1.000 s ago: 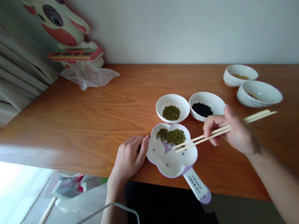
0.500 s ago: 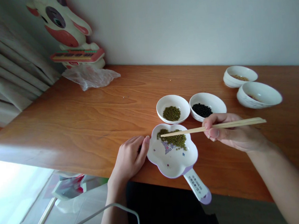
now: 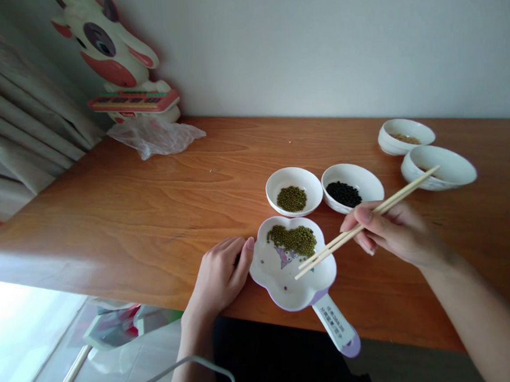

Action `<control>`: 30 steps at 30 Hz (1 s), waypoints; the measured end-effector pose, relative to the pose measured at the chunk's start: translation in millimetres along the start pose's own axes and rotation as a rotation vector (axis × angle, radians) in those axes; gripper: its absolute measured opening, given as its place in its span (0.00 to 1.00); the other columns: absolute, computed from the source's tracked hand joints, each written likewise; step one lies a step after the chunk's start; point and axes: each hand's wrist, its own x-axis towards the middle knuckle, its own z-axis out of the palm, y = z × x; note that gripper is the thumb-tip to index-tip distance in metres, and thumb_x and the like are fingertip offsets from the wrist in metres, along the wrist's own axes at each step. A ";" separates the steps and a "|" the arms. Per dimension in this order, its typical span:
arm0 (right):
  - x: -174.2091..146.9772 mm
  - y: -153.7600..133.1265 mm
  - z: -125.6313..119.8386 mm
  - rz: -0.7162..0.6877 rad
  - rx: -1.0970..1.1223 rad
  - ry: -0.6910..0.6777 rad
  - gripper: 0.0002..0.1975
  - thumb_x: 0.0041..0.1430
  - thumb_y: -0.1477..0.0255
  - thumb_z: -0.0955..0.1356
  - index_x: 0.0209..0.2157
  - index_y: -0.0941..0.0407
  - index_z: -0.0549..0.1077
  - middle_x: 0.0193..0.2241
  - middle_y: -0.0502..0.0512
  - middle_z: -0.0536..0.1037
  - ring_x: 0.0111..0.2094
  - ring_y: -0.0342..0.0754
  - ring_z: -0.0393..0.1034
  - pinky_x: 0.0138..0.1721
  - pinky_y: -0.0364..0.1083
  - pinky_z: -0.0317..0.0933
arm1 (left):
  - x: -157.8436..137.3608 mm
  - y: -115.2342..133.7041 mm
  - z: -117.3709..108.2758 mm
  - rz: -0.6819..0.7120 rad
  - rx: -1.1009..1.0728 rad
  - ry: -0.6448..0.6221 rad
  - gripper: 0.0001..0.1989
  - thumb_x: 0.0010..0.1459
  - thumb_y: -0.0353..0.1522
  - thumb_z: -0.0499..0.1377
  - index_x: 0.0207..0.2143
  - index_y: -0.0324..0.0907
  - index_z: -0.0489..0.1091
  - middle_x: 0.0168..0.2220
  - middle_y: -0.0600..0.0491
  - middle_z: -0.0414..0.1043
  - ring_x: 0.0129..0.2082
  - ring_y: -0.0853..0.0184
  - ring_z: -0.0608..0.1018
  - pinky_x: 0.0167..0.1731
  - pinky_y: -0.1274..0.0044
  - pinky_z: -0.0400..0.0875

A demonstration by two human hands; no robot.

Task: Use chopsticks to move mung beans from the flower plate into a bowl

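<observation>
A white flower-shaped dish [image 3: 272,280] with a lilac rim and a handle [image 3: 334,325] sits at the table's front edge. Green beans [image 3: 295,239], probably mung beans, lie in its far half. My left hand [image 3: 221,275] rests at its left side, fingers curled and thumb against the rim; the fingertips are hidden. In my right hand [image 3: 384,228] is a pair of chopsticks [image 3: 337,241], their tips slightly apart over the near right part of the dish, with nothing between them. Behind stand a white bowl [image 3: 314,190] of green beans and another [image 3: 371,189] of black beans.
Two more white bowls [image 3: 428,135] [image 3: 463,173] with small contents stand at the right. At the back left, a cow-shaped toy keyboard [image 3: 135,100] leans by the wall, a clear plastic bag [image 3: 159,136] before it. A grey cable [image 3: 197,359] crosses below my left forearm.
The chopsticks have swung from nearly level over the beans to a slant, tips now nearer me and visibly parted. My right hand has turned. My left hand stays at the dish.
</observation>
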 end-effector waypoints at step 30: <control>-6.9 4.0 32.4 -0.136 -0.287 -0.257 0.28 0.78 0.56 0.56 0.35 0.54 0.80 0.31 0.54 0.79 0.33 0.48 0.73 0.38 0.48 0.64 | -0.3 -0.7 1.5 0.004 0.003 0.028 0.21 0.76 0.39 0.48 0.27 0.43 0.56 0.25 0.55 0.65 0.25 0.69 0.66 0.30 0.76 0.58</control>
